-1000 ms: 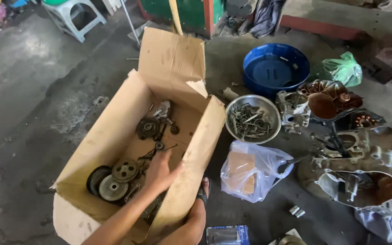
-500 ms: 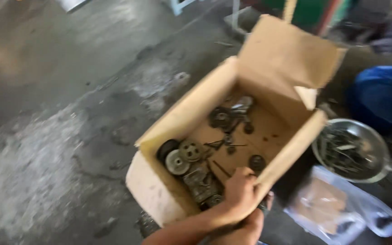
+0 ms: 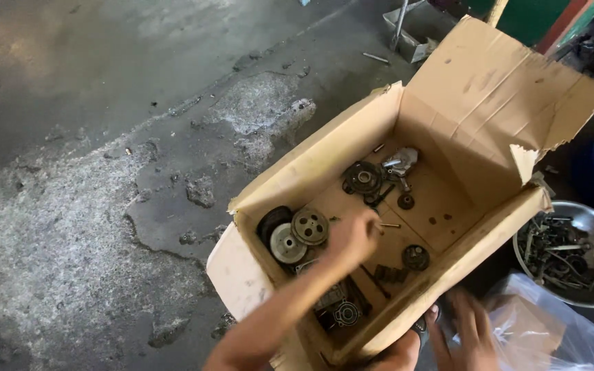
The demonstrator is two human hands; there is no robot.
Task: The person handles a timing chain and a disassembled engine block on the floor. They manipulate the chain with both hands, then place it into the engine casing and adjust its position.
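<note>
Left hand inside the parts box, right hand outside its near wall.

Your left hand (image 3: 353,237) reaches into the cardboard box (image 3: 448,117), fingers curled loosely over the floor beside the round pulleys (image 3: 299,233); whether it grips anything I cannot tell. Your right hand (image 3: 465,330) rests open, fingers spread, holding nothing, against the box's near wall. Risk: the soft, torn wall may buckle under that pressure, and sharp-edged metal parts (greasy ones) could nick your fingers. A metal bowl of bolts (image 3: 568,251) and a plastic bag (image 3: 551,336) crowd the right side.
</note>
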